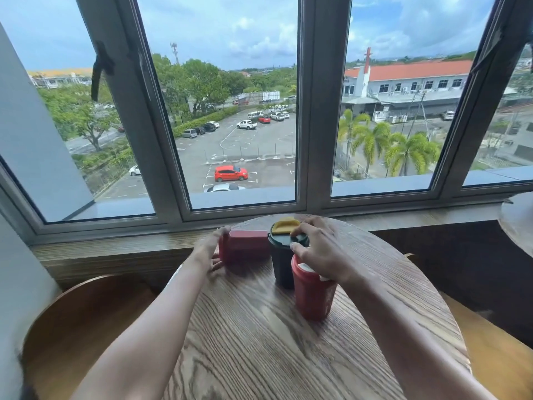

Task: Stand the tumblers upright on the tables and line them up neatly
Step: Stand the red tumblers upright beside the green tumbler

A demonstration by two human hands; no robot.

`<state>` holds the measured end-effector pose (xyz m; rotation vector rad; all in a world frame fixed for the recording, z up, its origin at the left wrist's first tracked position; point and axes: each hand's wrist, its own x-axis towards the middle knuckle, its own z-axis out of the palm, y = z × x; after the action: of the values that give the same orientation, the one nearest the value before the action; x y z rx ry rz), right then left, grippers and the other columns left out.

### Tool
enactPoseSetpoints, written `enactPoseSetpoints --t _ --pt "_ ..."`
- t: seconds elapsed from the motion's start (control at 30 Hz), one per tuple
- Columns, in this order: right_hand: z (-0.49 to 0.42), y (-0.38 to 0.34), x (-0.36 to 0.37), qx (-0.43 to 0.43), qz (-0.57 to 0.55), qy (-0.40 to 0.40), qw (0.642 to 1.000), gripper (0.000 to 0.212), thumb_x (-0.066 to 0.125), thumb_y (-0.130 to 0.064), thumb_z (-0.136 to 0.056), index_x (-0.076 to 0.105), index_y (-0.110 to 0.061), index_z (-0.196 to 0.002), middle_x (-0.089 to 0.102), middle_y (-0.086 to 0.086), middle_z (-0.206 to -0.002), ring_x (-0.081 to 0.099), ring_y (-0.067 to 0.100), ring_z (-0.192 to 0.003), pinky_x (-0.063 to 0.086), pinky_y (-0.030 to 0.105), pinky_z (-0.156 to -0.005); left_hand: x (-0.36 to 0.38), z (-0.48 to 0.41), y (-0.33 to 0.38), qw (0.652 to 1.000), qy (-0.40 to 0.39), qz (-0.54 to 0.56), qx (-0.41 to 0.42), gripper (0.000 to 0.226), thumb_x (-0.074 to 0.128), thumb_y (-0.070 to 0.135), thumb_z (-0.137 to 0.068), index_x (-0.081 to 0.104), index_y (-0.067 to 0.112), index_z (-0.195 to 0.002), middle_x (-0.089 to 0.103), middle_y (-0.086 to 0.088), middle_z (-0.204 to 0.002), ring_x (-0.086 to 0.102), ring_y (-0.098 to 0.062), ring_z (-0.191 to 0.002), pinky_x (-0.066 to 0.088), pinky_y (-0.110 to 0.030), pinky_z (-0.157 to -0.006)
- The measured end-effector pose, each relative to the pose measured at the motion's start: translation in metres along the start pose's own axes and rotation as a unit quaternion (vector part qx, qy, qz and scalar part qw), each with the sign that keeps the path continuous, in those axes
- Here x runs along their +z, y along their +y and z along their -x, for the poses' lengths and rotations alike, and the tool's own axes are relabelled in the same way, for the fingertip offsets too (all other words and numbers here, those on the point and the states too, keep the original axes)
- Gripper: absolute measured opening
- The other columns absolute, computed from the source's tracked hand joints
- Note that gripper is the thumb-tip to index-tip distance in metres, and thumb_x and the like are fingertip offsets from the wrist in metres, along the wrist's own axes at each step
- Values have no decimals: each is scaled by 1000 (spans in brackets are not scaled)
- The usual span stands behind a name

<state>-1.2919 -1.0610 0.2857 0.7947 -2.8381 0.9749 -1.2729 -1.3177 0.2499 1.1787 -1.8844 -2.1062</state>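
Note:
Three tumblers are on a round wooden table (259,342). A red tumbler (245,246) lies on its side at the far left, and my left hand (210,249) wraps around its left end. A dark tumbler with a yellow lid flap (282,264) stands upright in the middle. My right hand (318,246) rests on its lid, thumb and fingers pinching the rim. Just in front of it stands another red tumbler (313,293), upright, its white lid partly hidden under my right wrist.
A wooden window ledge (115,255) runs along the far side of the table under large windows. A curved wooden chair back (86,313) is at the left, another chair seat (490,350) at the right. A second round table's edge (519,223) shows at far right.

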Motion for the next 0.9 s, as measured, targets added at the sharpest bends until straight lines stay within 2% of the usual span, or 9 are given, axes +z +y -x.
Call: enactPoseSetpoints --t 0.07,0.13,0.27,0.37,0.47,0.57,0.7,0.8,0.9 --pt "0 0 0 -1 -1 1 1000 20 58 -36 -86 65 -28 -104 47 -4 -122 45 25 -119 29 34 -101 -2 0 -1 1000 -16 4 1 45 73 44 -74 58 12 -103 53 -6 -75 47 -14 -60 37 -24 -54" --pt "0 1 -1 -5 4 0 1000 21 57 -37 -87 64 -29 -105 47 -4 -123 44 24 -120 30 35 -102 -2 -1 -5 999 -33 -12 -1 55 74 52 -64 61 11 -98 52 -3 -72 43 -13 -59 33 -25 -56" --pt "1 0 -1 -4 0 4 1000 20 57 -36 -88 64 -29 -106 46 -5 -124 43 23 -120 32 36 -102 -5 6 -1 1000 -21 2 21 42 76 47 -70 62 14 -91 60 -6 -82 56 -19 -71 47 -32 -66" --pt "1 0 -2 -6 2 3 1000 21 57 -36 -89 63 -27 -107 45 -5 -128 41 22 -122 31 36 -102 -13 10 9 989 56 -57 122 60 82 50 -56 71 8 -99 68 -12 -92 65 -28 -83 54 -35 -70" --pt "2 -1 -2 -6 1 4 1000 23 57 -36 -90 63 -27 -109 45 -3 -129 40 23 -124 30 37 -102 -28 18 11 951 97 -185 228 83 80 62 -39 72 18 -109 67 -9 -109 65 -26 -101 56 -35 -86" --pt "1 0 -1 -4 -2 6 1000 22 57 -35 -90 63 -26 -109 45 -3 -128 39 24 -124 31 38 -103 -32 50 13 904 43 -291 311 98 80 60 -39 61 19 -126 53 -6 -120 58 -22 -107 50 -34 -96" --pt "2 -1 -2 -6 -6 1 1000 24 57 -35 -90 63 -26 -111 45 -2 -129 38 24 -125 35 40 -103 -22 91 13 853 -85 -384 343 109 76 59 -37 52 20 -136 43 -4 -121 51 -19 -112 41 -26 -96" --pt "1 -1 -2 -7 -3 3 1000 24 57 -35 -90 64 -26 -111 45 -1 -129 39 25 -125 34 40 -104 -14 98 8 832 -147 -408 346 103 81 51 -41 50 28 -136 47 0 -122 53 -18 -118 43 -35 -107" --pt "1 0 -1 -5 -11 0 1000 24 58 -34 -89 64 -26 -110 46 -1 -128 39 24 -126 36 40 -105 -12 98 -1 817 -183 -418 351 91 86 41 -47 51 39 -131 48 10 -121 53 -14 -120 44 -39 -107"
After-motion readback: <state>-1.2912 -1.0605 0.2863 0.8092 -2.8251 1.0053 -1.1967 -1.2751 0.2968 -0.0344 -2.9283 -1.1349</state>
